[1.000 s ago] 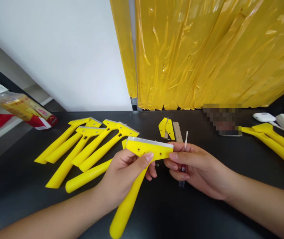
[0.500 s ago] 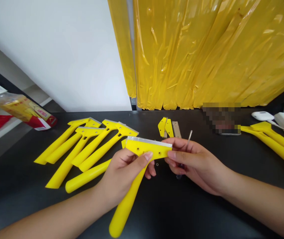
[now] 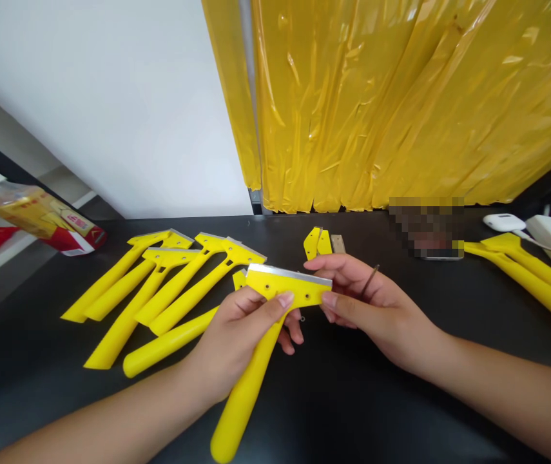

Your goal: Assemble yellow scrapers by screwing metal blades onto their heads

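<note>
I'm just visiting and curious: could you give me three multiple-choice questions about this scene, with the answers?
1. Where is the thin metal shaft of a small screwdriver?
A. On the floor
B. Sticking out of the right hand
C. Hanging on the wall

2. What colour is the hanging plastic sheeting?
A. Red
B. Blue
C. Yellow

3. What state is the yellow scraper in the left hand in?
A. Its head has a metal strip along one edge
B. It is snapped in two
C. It is wrapped in sheeting

1: B, the shaft rises from the fingers.
2: C, the sheeting shows yellow throughout.
3: A, a bright strip lines the head's top edge.
</note>
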A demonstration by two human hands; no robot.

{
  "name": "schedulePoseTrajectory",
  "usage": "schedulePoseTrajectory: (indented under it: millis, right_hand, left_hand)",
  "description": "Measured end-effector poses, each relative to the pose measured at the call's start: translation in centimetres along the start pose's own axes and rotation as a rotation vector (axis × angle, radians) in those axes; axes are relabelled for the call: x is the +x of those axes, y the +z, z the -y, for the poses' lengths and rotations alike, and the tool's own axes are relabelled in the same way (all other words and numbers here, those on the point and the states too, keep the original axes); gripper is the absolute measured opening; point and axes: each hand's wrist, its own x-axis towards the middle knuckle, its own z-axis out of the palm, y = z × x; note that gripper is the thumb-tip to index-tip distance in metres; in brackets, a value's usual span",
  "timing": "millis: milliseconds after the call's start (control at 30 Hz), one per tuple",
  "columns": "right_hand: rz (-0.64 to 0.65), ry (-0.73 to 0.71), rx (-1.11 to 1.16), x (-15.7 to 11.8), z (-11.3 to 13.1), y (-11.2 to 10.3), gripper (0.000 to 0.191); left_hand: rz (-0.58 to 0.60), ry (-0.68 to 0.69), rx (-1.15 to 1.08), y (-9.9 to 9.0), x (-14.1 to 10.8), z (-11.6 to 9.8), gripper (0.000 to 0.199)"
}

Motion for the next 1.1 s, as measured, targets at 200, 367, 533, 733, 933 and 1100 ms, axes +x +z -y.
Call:
schedulePoseTrajectory:
  millis: [200,367,533,733,933,1100]
  right_hand:
    - [-0.065,0.057,0.023,0.2,-0.3,0.0,0.029]
    - [-0.094,0.146,0.066,0.4,-1.0,-0.4,0.026]
    - [-0.077,0.085,-0.078,0.7,-0.8,-0.6,0.016]
    - [-0.055,0.007,-0.184,0.7,-0.8,-0.6,0.014]
    - [0.012,-0.01,-0.307,0.4,-0.2,-0.7,0.011]
    - [-0.051,-0.085,-0.35,1.0,-0.7,-1.6,0.016]
  left_hand:
    - [-0.051,-0.13,-0.044,0.3,-0.3,0.1,0.032]
    - [-0.095,-0.179,-0.022,0.1,-0.3,0.2,0.034]
    - [-0.079,-0.209,-0.105,0.2,-0.3,-0.3,0.028]
    - [-0.02,-0.226,-0.183,0.0,-0.3,-0.8,0.022]
    - [0.014,-0.217,-0.149,0.0,-0.2,-0.5,0.027]
    - [-0.081,-0.147,-0.13,-0.2,-0.1,-0.9,0.03]
